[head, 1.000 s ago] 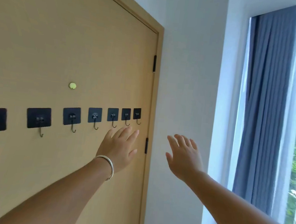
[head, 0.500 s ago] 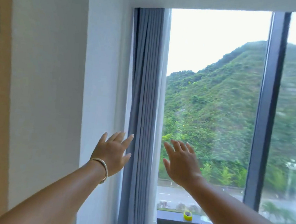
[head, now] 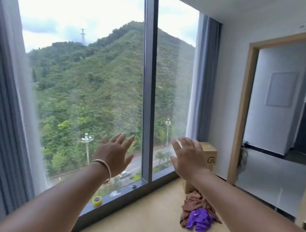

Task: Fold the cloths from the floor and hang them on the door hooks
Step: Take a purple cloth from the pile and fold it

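Head camera: I stand facing a tall window (head: 78, 71) with a wooded hillside beyond the glass, both arms stretched out ahead of me and nothing in either hand. My left hand (head: 114, 153), a thin bangle (head: 104, 167) on its wrist, is held up with palm forward and fingers spread — empty. My right hand (head: 188, 158) matches it, fingers splayed and apart, touching nothing.

The cloths are on the wooden floor (head: 147, 223) — a crumpled brown cloth (head: 194, 201) with a bright purple cloth (head: 199, 218) heaped on its near side, the two touching in one loose pile. They lie below my right forearm, just in front of a cardboard box (head: 210, 155) that stands in the corner by the window. Neither piece looks folded; how many pieces make up the heap I cannot tell.

On the dark sill (head: 118, 196) sit a roll of yellow tape (head: 97, 200) and, farther along, a small pair of scissors (head: 132, 186). Grey curtains (head: 0, 120) frame the glass, and an open doorway (head: 280, 109) leads off to the right. No door hooks are in view from here.

As I judge it, the job has barely begun: nothing is picked up, nothing folded, nothing hung. What is left is everything — stoop to the pile, take up a cloth, fold it, and carry it to the hooks.
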Available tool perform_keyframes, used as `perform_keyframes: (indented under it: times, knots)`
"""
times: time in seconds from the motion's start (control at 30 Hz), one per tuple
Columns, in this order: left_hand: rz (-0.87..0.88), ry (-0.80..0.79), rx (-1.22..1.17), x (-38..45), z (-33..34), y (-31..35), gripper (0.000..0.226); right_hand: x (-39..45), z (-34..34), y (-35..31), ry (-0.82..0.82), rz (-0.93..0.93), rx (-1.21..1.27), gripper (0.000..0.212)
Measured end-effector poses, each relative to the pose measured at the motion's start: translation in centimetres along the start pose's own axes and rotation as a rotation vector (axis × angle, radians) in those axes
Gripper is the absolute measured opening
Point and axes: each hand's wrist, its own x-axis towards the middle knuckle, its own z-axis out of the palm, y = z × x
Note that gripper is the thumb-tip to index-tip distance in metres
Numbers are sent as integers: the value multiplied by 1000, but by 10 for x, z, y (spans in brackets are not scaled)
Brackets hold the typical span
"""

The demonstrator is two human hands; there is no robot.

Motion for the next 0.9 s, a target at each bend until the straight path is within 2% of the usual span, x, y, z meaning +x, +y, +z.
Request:
perform_keyframes:
  times: [0.23,0.5,0.73,0.9]
  knots:
    - [283,29,-209,85,54,89,67,-34,17,74,-113,282,-172,56]
    - [537,45,-360,133,94,183,68,-84,30,125,-225,585,-266,50]
    - [685,63,-456,171,101,280,68,-121,27,196,-262,759,-329,50]
    - [754,85,-471,209,92,367,68,-143,26,275,-301,847,-360,51]
